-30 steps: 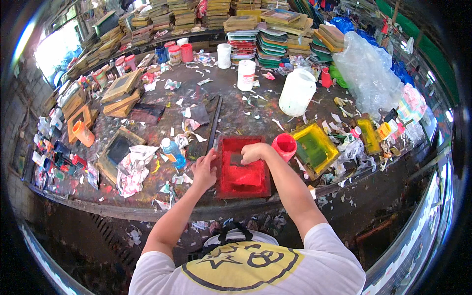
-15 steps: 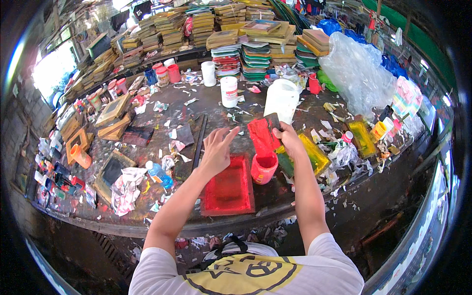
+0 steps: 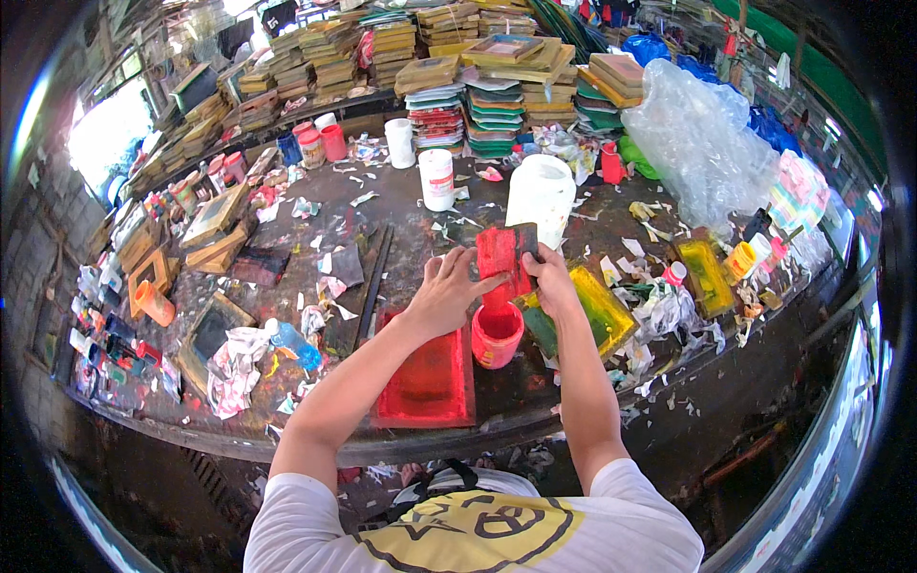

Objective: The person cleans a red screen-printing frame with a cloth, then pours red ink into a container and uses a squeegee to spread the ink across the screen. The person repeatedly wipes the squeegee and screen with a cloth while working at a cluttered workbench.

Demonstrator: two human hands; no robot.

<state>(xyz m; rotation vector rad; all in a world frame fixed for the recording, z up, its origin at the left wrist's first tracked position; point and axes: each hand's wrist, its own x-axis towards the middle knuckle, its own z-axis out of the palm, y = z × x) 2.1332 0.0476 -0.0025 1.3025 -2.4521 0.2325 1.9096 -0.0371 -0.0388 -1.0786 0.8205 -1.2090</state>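
My right hand grips the dark right edge of a flat squeegee thickly coated in red ink. The squeegee is raised over a red ink pot, and red ink hangs from its lower end toward the pot's mouth. My left hand is at the squeegee's left side, fingers apart, one finger reaching across the red face and seeming to touch it. Left of the pot, a screen-printing frame covered in red ink lies flat near the table's front edge, partly under my left forearm.
A yellow-stained screen lies right of my right hand. Beyond stand a large white tub and a smaller white tub. A water bottle and crumpled cloth lie left. Paper scraps litter the table; stacked frames line the back.
My left hand has moved right and up to the squeegee. The squeegee has shifted slightly in my right hand above the pot. The view has shifted a little, moving the pot and screen left and lower.
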